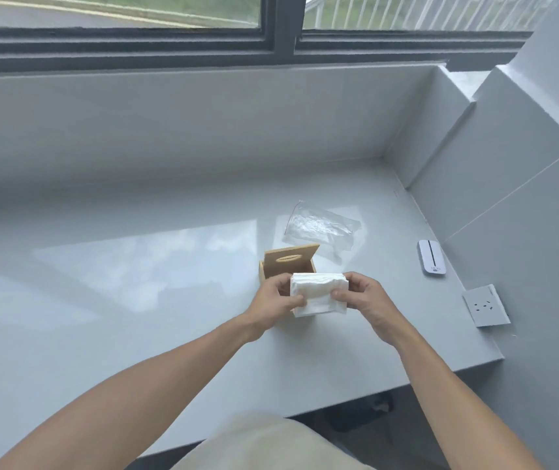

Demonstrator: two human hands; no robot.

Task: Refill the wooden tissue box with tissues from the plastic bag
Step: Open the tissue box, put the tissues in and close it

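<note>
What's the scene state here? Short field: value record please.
surface: white counter under a window
box: wooden tissue box, lid propped open
tissues: white stack held over the box, not yet inside
left hand: grips the stack's left side
right hand: grips the stack's right side
bag: clear plastic bag flat behind the box, looks empty
other: white device, socket plate

White tissue stack (pixel 319 295) over open wooden box (pixel 285 266); bag (pixel 322 228) seemingly empty.

Both hands (pixel 276 301) (pixel 364 300) grip tissues (pixel 319 293) over wooden box (pixel 286 264).
</note>
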